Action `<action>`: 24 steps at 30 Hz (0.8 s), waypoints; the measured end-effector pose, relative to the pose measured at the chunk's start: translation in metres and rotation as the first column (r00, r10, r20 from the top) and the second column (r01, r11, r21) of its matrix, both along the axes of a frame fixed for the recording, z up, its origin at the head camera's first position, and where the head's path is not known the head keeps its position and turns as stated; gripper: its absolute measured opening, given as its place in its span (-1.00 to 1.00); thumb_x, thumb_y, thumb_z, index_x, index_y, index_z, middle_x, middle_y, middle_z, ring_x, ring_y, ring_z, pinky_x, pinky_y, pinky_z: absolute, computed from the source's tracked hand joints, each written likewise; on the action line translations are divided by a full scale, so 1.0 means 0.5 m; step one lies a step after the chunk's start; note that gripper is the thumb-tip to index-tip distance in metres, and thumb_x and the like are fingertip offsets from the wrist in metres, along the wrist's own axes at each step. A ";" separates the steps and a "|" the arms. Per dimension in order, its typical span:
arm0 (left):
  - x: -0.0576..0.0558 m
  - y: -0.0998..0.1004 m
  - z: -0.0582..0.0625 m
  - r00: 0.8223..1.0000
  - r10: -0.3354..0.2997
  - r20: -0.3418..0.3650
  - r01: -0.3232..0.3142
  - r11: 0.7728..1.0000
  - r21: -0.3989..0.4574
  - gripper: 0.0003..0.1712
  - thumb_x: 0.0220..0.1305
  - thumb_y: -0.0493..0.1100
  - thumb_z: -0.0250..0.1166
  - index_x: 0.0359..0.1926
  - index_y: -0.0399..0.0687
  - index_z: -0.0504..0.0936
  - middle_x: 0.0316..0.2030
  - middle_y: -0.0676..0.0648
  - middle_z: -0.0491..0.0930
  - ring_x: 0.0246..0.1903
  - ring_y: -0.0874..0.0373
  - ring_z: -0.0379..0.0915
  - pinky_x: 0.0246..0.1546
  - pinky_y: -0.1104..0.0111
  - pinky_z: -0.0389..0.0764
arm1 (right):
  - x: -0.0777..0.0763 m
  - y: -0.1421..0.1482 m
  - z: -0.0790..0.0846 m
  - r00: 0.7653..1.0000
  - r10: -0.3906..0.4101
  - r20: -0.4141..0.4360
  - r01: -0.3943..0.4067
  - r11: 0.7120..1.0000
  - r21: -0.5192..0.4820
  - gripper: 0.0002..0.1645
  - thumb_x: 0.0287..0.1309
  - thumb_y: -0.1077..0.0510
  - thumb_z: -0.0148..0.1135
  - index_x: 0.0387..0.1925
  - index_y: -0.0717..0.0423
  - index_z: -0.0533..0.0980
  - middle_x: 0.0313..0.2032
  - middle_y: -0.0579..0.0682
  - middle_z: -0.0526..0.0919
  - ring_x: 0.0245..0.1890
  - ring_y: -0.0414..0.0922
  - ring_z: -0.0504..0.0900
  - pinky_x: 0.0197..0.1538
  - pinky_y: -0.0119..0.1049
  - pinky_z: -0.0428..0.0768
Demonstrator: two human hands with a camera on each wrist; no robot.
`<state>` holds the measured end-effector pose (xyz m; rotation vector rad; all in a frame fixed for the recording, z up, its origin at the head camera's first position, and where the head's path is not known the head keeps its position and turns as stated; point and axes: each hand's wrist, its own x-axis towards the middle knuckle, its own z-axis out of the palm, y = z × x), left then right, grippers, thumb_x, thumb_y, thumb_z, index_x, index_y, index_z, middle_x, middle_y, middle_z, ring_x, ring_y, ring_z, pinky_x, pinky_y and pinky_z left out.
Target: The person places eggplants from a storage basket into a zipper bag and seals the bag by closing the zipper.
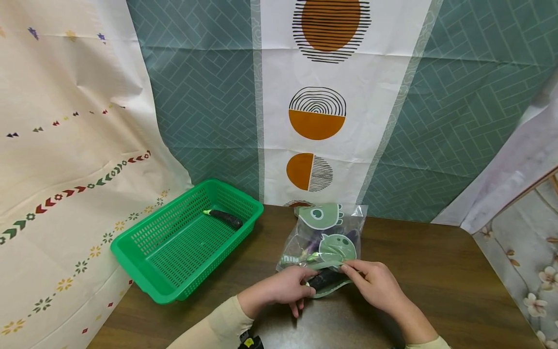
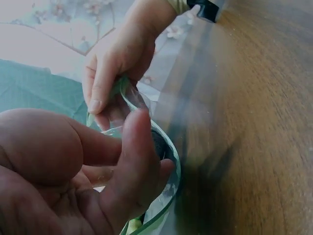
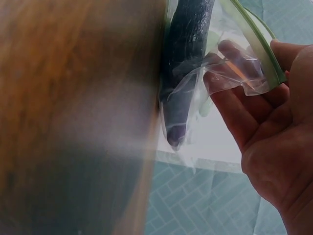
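Observation:
A clear zip bag (image 1: 288, 248) with green dinosaur print lies in front of me, its green-edged mouth towards me. A dark eggplant (image 1: 324, 278) lies in the mouth, its tip under the clear film in the right wrist view. Further in, purple shapes with green stems show through the plastic. My left hand (image 1: 285, 287) holds the left end of the mouth, thumb and index finger beside the eggplant's stem end; its fingers partly hide the grip. With my right hand (image 1: 375, 283) I pinch the green upper rim (image 3: 261, 46) between thumb and fingers.
To the left stands a green plastic basket (image 1: 150, 286), with another dark eggplant (image 1: 224, 218) at its far end. Patterned cloth (image 1: 209, 97) hangs behind the brown wooden table (image 1: 418, 261) and down the left side.

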<state>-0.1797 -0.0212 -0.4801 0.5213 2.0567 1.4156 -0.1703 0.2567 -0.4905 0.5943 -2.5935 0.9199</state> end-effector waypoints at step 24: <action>0.009 0.019 -0.009 0.964 0.098 -0.246 -0.166 0.948 -0.270 -0.43 0.55 -0.10 0.41 -0.67 -0.22 0.63 -0.86 0.00 0.53 -0.90 0.19 0.48 -0.80 0.24 0.62 | 0.001 -0.004 0.001 0.999 -0.006 0.035 0.005 1.000 0.007 -0.87 0.48 0.08 0.49 -0.04 -0.20 0.86 -0.13 -0.34 0.87 -0.14 -0.33 0.79 -0.05 -0.13 0.81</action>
